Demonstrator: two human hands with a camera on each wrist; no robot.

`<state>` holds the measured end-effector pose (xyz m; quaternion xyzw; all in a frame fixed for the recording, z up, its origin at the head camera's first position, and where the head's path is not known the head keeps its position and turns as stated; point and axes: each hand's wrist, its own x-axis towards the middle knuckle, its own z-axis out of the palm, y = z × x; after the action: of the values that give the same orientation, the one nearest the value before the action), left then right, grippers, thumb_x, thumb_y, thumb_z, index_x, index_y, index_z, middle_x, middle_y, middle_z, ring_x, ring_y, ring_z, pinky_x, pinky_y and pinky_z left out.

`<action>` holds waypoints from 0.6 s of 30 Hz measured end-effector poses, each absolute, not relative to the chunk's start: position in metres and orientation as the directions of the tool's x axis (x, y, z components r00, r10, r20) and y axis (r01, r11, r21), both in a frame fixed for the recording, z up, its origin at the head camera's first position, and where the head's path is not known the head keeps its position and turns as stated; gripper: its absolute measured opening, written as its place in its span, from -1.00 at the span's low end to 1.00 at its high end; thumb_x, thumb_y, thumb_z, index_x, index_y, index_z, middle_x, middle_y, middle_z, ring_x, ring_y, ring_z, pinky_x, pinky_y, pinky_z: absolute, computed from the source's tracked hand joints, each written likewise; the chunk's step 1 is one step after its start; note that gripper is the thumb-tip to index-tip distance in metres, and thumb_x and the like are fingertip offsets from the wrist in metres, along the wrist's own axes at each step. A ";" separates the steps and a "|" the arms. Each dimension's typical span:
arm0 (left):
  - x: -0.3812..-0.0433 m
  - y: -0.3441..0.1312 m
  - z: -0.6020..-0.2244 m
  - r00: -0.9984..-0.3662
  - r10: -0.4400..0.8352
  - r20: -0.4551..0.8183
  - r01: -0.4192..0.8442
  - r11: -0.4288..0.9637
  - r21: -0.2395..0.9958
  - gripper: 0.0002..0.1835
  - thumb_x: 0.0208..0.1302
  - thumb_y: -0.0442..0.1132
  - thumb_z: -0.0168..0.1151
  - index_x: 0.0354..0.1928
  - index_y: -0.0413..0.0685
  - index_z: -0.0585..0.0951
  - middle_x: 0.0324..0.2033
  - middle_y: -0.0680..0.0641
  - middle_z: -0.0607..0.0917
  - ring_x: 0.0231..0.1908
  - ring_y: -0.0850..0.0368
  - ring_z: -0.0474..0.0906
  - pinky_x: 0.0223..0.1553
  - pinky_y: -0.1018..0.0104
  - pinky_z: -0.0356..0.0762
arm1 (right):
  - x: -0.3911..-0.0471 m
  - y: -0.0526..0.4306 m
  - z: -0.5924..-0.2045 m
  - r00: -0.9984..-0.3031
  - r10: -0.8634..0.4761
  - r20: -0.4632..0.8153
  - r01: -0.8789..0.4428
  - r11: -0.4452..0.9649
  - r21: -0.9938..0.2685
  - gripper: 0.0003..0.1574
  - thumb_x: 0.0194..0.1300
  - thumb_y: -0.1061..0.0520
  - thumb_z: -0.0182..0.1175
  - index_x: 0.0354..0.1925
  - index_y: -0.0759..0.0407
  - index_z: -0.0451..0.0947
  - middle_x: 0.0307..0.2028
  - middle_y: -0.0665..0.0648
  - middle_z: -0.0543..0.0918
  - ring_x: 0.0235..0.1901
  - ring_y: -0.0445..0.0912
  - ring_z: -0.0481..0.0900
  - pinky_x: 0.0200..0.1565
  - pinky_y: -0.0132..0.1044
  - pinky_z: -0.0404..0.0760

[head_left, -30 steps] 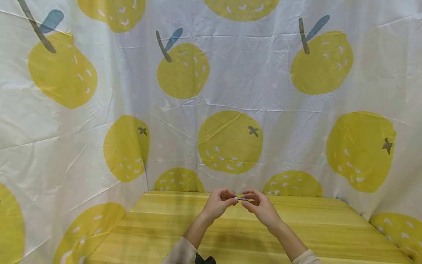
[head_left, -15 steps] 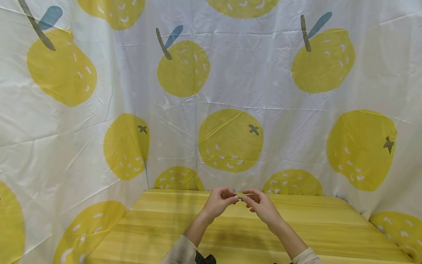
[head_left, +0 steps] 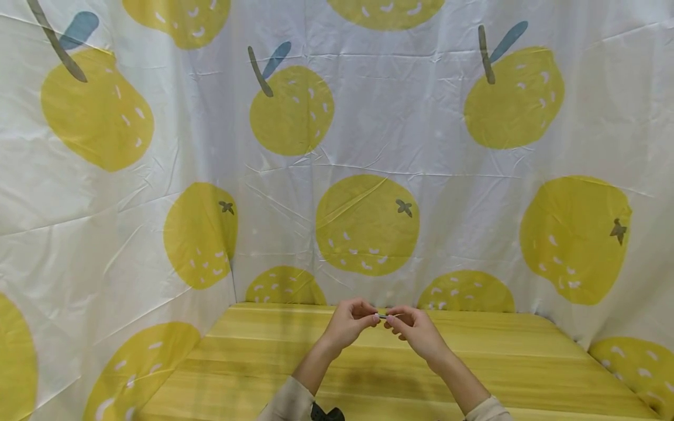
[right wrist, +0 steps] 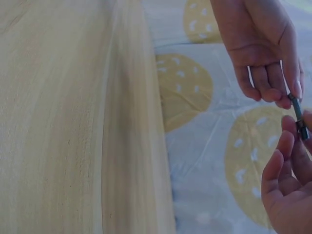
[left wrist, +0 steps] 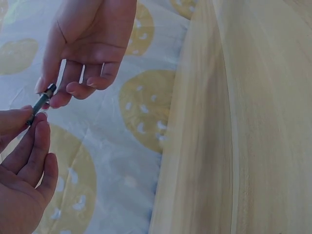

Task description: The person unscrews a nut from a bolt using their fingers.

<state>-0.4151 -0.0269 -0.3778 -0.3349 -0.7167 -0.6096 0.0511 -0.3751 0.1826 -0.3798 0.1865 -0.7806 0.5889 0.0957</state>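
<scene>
A small metal bolt [head_left: 382, 316] is held in the air over the far part of the table, lying between two hands. In the head view my left hand [head_left: 344, 327] pinches its left end between thumb and fingertips. From the other side, my right hand [head_left: 419, 336] has thumb and fingers at its right end, the other fingers loosely bent. The left wrist view shows the bolt [left wrist: 40, 103] as a slim grey shank with a thicker dark end at the right hand's fingertips. Near that dark end a ring-like collar shows on the bolt [right wrist: 299, 116] in the right wrist view. Fingertips hide parts of both ends.
A yellow wood-grain table [head_left: 253, 362] stretches below the hands. White curtain [head_left: 368, 117] printed with yellow fruit hangs behind and along both sides. A black strap device [head_left: 327, 413] sits by the left sleeve at the bottom edge.
The right fingers, spread wider around the bolt's right end a second ago, have closed in on it, hiding more of the bolt. The left hand keeps its hold almost unmoved.
</scene>
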 end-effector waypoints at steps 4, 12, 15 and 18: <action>-0.415 -0.027 -0.378 -0.769 0.416 0.485 0.543 0.027 0.839 -0.92 0.42 -0.35 0.34 -0.15 -0.22 0.73 -0.26 -0.09 0.77 -0.23 0.04 0.72 -0.06 0.18 0.63 | -0.376 0.183 -0.381 -0.906 -0.186 0.380 -0.416 0.225 -0.881 -0.56 0.51 0.12 0.27 0.20 0.35 0.51 0.04 0.25 0.69 -0.01 0.09 0.64 -0.07 -0.09 0.59; -0.415 -0.027 -0.378 -0.773 0.410 0.483 0.542 0.031 0.840 -0.92 0.43 -0.35 0.34 -0.15 -0.23 0.72 -0.26 -0.09 0.78 -0.23 0.05 0.72 -0.05 0.17 0.63 | -0.375 0.180 -0.381 -0.926 -0.122 0.357 -0.376 0.224 -0.899 -0.50 0.58 -0.03 0.18 0.21 0.33 0.54 -0.07 0.20 0.72 -0.13 0.05 0.64 -0.09 -0.13 0.62; -0.415 -0.027 -0.377 -0.776 0.405 0.483 0.541 0.036 0.840 -0.92 0.43 -0.35 0.34 -0.15 -0.24 0.73 -0.25 -0.10 0.78 -0.22 0.03 0.73 -0.05 0.17 0.63 | -0.375 0.180 -0.380 -0.922 -0.105 0.372 -0.386 0.211 -0.898 -0.61 0.56 0.07 0.21 0.11 0.36 0.58 -0.11 0.20 0.72 -0.16 0.04 0.61 -0.12 -0.14 0.59; -0.414 -0.027 -0.376 -0.782 0.402 0.477 0.536 0.043 0.843 -0.92 0.42 -0.35 0.35 -0.15 -0.23 0.73 -0.24 -0.08 0.78 -0.22 0.04 0.73 -0.04 0.17 0.63 | -0.375 0.180 -0.380 -0.917 -0.103 0.384 -0.398 0.197 -0.896 -0.65 0.52 0.16 0.26 0.13 0.36 0.56 -0.04 0.22 0.69 -0.12 0.06 0.62 -0.11 -0.12 0.59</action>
<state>-0.4144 -0.0266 -0.3762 -0.3258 -0.7199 -0.6104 0.0551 -0.3751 0.1801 -0.3804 0.1639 -0.7641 0.6123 0.1202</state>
